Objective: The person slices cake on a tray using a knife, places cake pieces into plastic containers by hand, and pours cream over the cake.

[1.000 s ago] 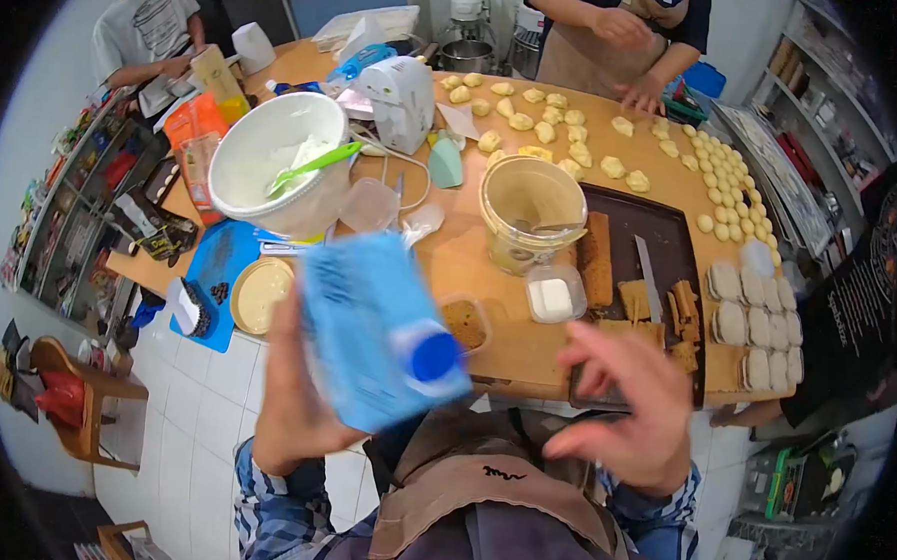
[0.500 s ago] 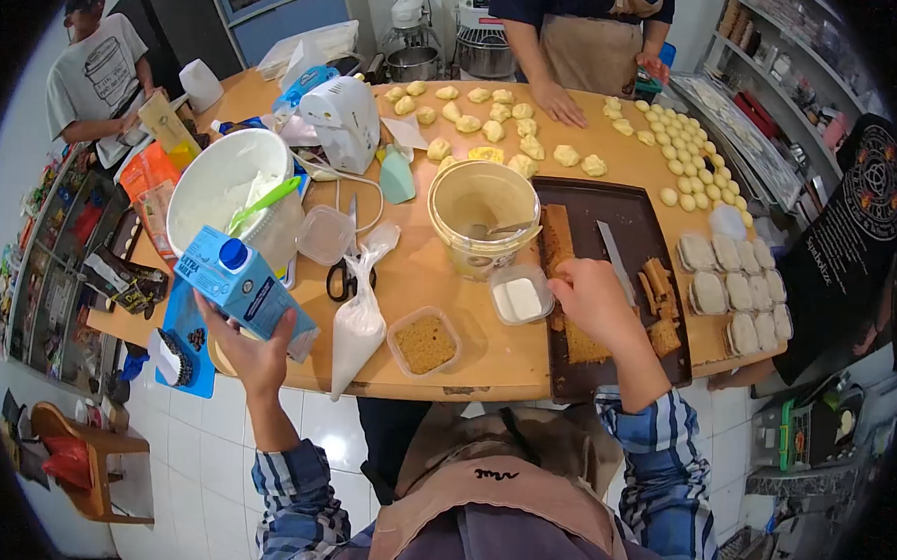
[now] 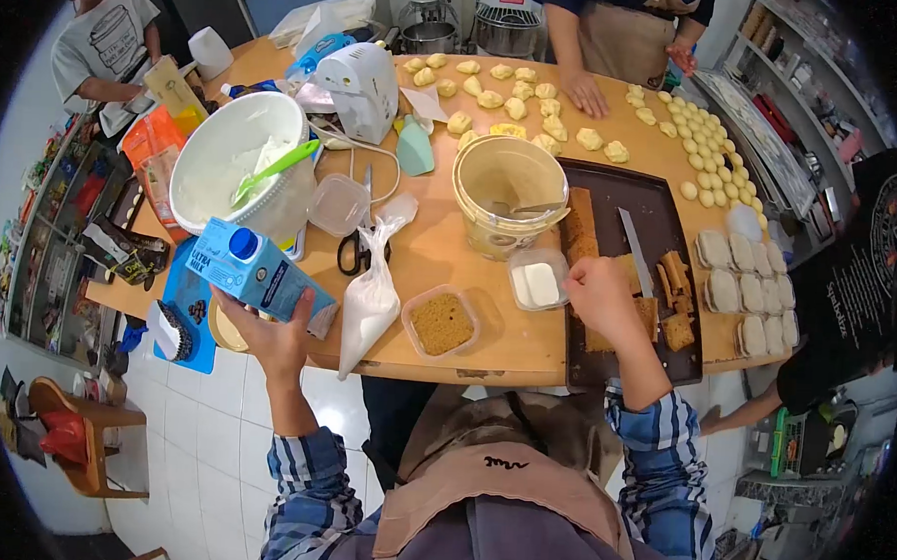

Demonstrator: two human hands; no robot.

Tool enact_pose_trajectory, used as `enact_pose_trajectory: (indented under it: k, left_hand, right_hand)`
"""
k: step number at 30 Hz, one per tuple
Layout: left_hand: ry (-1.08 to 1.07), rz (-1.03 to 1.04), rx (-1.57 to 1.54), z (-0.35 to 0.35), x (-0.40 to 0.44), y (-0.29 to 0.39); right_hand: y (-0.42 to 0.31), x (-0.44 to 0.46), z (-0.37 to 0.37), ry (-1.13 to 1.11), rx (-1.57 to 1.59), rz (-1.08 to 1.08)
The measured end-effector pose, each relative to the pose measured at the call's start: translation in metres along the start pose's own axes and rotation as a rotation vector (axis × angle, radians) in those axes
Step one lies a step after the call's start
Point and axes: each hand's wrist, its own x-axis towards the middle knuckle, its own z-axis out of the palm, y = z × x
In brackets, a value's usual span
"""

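A blue milk carton point(image 3: 254, 272) with a dark blue cap is held in my left hand point(image 3: 274, 340), tilted, in front of the white bowl point(image 3: 243, 161). My right hand point(image 3: 600, 295) has its fingers pinched together beside a small clear tub with white cream point(image 3: 540, 282), over the dark tray's point(image 3: 691, 331) left part. What those fingers hold, if anything, is hidden. On the tray lie cake pieces point(image 3: 581, 226) and a knife point(image 3: 636, 252). A filled piping bag point(image 3: 372, 297) and a tub of brown crumbs point(image 3: 441, 323) rest between my hands. Behind stands a cream-coloured bucket point(image 3: 509, 198).
Black scissors point(image 3: 352, 254) lie left of the piping bag. A hand mixer point(image 3: 359, 88) stands beyond the bowl. Dough pieces point(image 3: 516, 109) and round balls point(image 3: 709, 156) fill the far side, near a co-worker's hand point(image 3: 583, 92). Packed cups point(image 3: 753, 293) stand at the right.
The carton has moved from close before the camera to the left near the bowl, held by my left hand. My right hand has moved from nearer the camera to the tray, its fingers closing.
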Motion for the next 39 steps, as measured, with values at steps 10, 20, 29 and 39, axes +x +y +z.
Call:
enact_pose_trajectory:
  k: [10, 20, 29, 39]
  left_hand:
    - [0.073, -0.015, 0.112, 0.009, -0.02, -0.003]
    - [0.29, 0.081, -0.211, -0.005, -0.058, 0.013]
    - [-0.538, 0.356, 0.132, 0.033, -0.089, 0.079]
    - [-0.635, 0.226, 0.441, 0.067, -0.084, 0.07]
  right_hand:
    - [-0.009, -0.007, 0.003, -0.159, 0.299, 0.26]
    - [0.0, -0.007, 0.008, -0.181, 0.519, 0.303]
    - [-0.005, -0.009, -0.002, -0.206, 0.646, 0.33]
    - [-0.012, -0.028, -0.028, -0.181, 0.687, 0.341]
